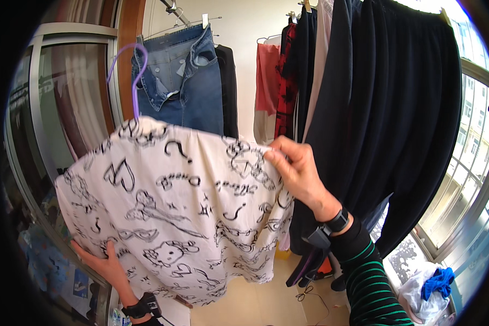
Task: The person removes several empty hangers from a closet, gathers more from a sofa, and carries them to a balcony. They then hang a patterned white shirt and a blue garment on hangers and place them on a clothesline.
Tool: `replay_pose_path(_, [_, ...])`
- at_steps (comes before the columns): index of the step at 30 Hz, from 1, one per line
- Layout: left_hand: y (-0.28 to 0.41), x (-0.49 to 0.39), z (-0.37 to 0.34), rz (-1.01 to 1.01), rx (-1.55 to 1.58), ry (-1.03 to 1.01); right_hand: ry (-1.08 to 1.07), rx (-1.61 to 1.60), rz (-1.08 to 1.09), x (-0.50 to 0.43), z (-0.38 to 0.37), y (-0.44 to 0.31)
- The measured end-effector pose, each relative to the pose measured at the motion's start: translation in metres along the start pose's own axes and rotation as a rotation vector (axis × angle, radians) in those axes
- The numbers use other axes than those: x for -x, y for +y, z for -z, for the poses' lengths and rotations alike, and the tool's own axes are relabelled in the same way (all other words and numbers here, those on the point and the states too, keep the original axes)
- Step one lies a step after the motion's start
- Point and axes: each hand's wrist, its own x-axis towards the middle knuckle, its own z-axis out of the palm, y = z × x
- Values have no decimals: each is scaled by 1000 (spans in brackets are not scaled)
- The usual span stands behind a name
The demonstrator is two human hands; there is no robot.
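Observation:
A white shirt with black line-drawn prints [187, 195] hangs in front of me on a purple clothes hanger [136, 73], whose hook sticks up out of the neck. My right hand [295, 171] pinches the shirt's shoulder on the right between thumb and fingers. Lower left, my left hand [106, 261] is at the sleeve on the left side, its fingers spread along the cloth. Whether it grips the fabric there is hard to see. Most of the hanger is hidden inside the shirt.
Blue jeans [183, 81] hang on a clip hanger behind the shirt. Dark trousers [391, 102] fill the right side, beside red garments [267, 77]. A glass sliding door [73, 89] stands left, a window [460, 155] right. White and blue cloth [430, 289] lies low right; a cable [309, 293] is on the floor.

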Motion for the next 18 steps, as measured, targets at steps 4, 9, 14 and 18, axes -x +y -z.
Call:
replay_pose_path(4, [-52, 27, 16, 458, 419, -358, 116, -137, 66, -21, 8, 6])
replay_pose_path(9, [-58, 123, 42, 660, 352, -551, 172, -124, 47, -26, 10, 19])
replay_pose_path(14, [-107, 176, 42, 604, 630, -395, 360, -12, 339, -16, 9, 29])
replay_pose_path(18, [-155, 231, 23, 685, 443, -225, 387, -23, 372, -8, 5, 33])
